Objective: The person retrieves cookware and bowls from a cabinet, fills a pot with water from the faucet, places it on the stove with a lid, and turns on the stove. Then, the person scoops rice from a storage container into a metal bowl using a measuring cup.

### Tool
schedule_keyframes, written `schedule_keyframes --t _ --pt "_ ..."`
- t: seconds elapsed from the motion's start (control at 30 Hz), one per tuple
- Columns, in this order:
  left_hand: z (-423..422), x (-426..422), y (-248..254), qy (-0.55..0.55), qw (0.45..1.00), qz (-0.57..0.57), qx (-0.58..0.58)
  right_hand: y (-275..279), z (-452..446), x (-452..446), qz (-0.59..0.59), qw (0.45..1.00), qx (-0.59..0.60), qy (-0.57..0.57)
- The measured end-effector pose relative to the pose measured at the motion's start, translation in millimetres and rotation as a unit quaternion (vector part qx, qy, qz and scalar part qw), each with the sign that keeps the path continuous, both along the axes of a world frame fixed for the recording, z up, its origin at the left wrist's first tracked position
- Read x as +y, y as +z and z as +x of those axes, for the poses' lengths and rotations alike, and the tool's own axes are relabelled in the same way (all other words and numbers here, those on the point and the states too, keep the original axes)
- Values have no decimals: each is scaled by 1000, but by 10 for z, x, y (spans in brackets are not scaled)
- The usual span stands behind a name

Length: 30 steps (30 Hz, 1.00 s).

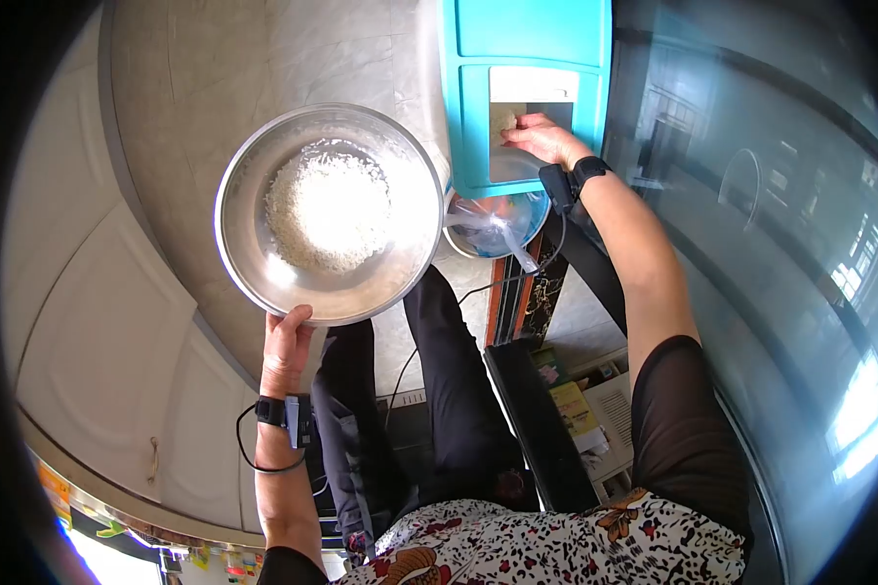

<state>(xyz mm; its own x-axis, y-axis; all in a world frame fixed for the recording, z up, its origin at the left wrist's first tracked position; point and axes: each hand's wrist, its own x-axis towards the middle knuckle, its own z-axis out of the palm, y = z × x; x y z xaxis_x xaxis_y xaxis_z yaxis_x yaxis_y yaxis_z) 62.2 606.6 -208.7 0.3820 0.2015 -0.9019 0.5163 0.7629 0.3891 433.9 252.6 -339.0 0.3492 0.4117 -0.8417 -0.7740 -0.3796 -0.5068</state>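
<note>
My left hand (289,349) grips the near rim of a wide stainless steel bowl (246,255), thumb over the edge. White rice (330,210) lies in the bowl's bottom, washed out by glare in the middle. At the upper right, my right hand (548,142) reaches into the square opening of a turquoise-topped bin (468,127). Its fingers are curled together beside a pale, grainy patch that looks like rice (502,121). What they hold, if anything, I cannot make out.
Below the bin stands a round container with a clear plastic bag (498,226). A glossy glass-like panel (751,214) runs along the right, and white cabinet doors (107,341) line the left. A thin black cable (449,310) crosses near my legs; a shelf with booklets (578,417) sits at lower right.
</note>
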Motion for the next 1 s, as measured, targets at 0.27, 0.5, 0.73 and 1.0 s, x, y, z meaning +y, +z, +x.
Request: schedule_keyframes --t 0.27,0.5,0.73,1.0 --pt "23 -5 50 -13 1000 10 -27 325 -211 -96 13 999 -1 -42" --pt "104 7 201 -43 998 10 -45 929 -432 -60 1 996 -61 -63" --pt "200 50 587 -98 994 9 -56 2171 -874 432 18 978 -154 -140" --pt "103 201 675 -74 993 -25 -84 2958 -1975 1582 -33 848 -527 -39"
